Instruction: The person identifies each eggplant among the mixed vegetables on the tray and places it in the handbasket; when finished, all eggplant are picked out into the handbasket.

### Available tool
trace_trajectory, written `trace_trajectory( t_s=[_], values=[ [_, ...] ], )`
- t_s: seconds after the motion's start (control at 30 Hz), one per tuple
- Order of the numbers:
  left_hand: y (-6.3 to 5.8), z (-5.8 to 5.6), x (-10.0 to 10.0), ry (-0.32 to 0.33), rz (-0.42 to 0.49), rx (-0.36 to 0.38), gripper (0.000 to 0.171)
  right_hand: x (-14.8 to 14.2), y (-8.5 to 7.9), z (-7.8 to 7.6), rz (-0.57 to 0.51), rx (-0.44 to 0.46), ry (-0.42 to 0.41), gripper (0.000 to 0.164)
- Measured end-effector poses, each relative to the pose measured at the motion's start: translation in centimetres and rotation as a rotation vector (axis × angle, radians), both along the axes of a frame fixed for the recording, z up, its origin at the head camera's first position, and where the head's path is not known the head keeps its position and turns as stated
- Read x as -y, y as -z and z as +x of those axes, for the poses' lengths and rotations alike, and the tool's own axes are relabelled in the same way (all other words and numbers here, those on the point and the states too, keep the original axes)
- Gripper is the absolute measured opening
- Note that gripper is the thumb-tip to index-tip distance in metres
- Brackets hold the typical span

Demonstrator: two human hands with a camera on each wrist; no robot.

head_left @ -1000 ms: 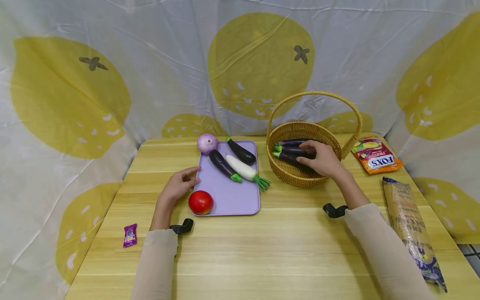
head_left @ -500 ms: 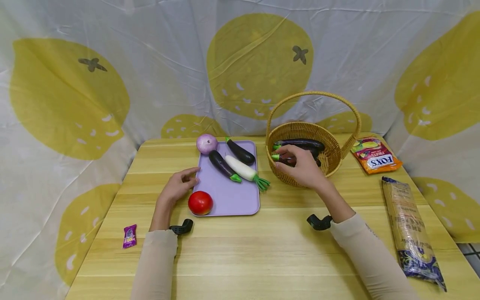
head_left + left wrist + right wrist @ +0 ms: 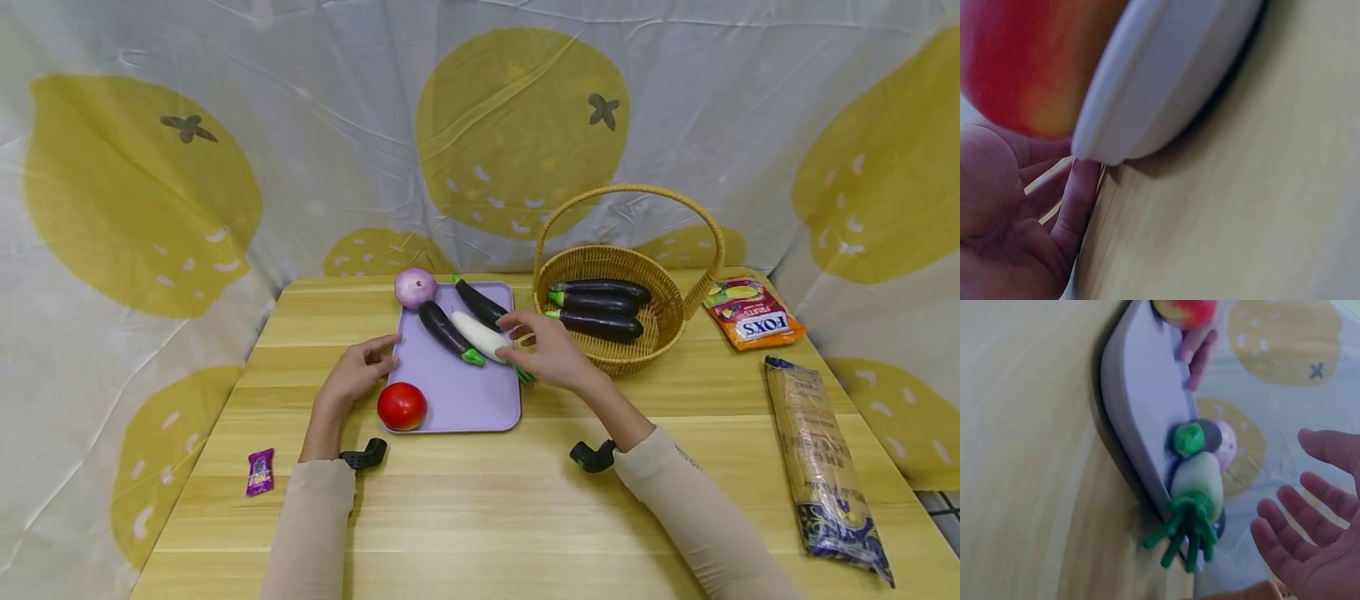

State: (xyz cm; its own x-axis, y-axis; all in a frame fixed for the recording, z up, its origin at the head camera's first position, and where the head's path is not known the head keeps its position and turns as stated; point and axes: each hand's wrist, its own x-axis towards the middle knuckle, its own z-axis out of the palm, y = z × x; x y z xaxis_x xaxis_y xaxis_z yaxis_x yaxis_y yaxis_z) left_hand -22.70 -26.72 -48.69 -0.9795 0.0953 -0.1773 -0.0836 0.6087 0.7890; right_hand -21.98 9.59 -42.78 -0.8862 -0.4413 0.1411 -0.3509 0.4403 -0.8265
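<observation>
My right hand (image 3: 549,350) hovers over the right side of a lilac tray (image 3: 457,404), fingers spread and holding nothing. Below it lies a white radish (image 3: 480,335) whose green leaves (image 3: 1188,528) hang past the rim. Two eggplants flank the radish: one eggplant (image 3: 444,327) in front, the other eggplant (image 3: 478,302) behind, partly covered by my fingers. My left hand (image 3: 356,371) rests at the tray's left edge, its relaxed fingers (image 3: 1075,203) touching the rim. A red tomato (image 3: 402,406) sits in the near left corner, and a purple onion-like ball (image 3: 415,288) at the far left corner.
To the right of the tray stands a wicker basket (image 3: 660,346) with a tall handle, holding 3 eggplants (image 3: 600,325). A candy bag (image 3: 753,312) and a long pasta packet (image 3: 828,467) lie farther right. A small purple wrapper (image 3: 260,472) is at left.
My right hand has let go of the eggplant in the basket, left the basket and moved left over the radish. The left hand has stayed at the tray's edge.
</observation>
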Motion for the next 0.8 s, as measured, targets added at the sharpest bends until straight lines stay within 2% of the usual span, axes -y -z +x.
trace_trajectory(
  t_s=[0.23, 0.47, 0.8],
  values=[
    [-0.1, 0.0, -0.1, -0.005, 0.016, 0.013, 0.048, 2.2, 1.1, -0.2, 0.005, 0.056, -0.028, 0.049],
    [0.0, 0.0, 0.1, -0.005, 0.01, 0.018, 0.048, 3.7, 1.8, -0.2, 0.024, 0.068, -0.04, 0.054],
    [0.2, -0.2, 0.1, -0.008, 0.0, 0.002, 0.047, 5.0, 2.3, -0.3, 0.013, 0.054, -0.034, 0.051]
  ],
)
